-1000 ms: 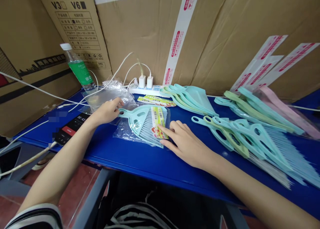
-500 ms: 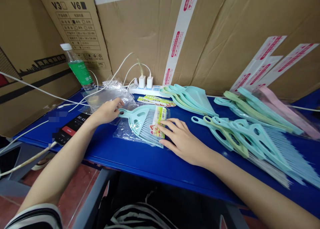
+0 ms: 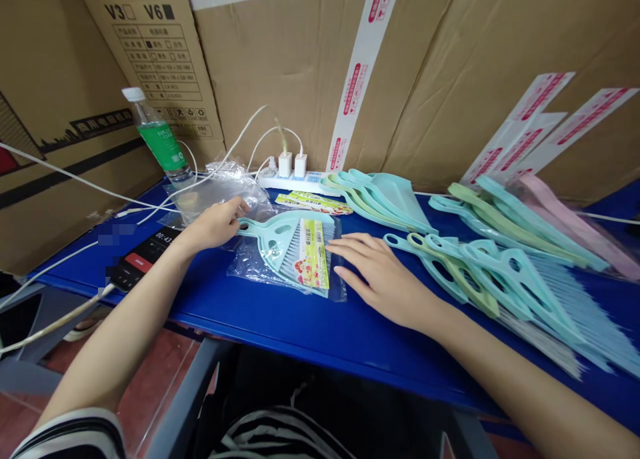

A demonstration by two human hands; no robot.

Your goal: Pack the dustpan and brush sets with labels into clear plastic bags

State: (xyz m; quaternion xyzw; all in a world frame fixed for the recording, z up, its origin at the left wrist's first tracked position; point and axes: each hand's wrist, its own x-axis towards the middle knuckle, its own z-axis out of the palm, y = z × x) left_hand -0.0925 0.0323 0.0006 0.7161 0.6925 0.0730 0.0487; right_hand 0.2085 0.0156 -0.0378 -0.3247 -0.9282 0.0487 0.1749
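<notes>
A mint-green mini dustpan [image 3: 273,228] with a matching brush [image 3: 291,257] on it lies in a clear plastic bag [image 3: 250,265] in front of me. On top of the bristles sits a yellow-green printed label card [image 3: 315,255]. My left hand [image 3: 219,223] is closed on the handle end at the left. To the right, my right hand [image 3: 377,275] is open, fingers outstretched, with its fingertips at the bag's right edge by the card.
Several loose brushes [image 3: 480,272] lie at right, with stacked dustpans [image 3: 383,195] behind. More handled pieces [image 3: 515,229] are at far right. Spare label cards [image 3: 313,203], clear bags [image 3: 215,192], a power strip [image 3: 310,180], a bottle [image 3: 163,142] and a phone [image 3: 143,259] stand around.
My right hand has drawn back a little to the right, off the label card, which now shows whole over the bristles. My left hand has stayed at the handle.
</notes>
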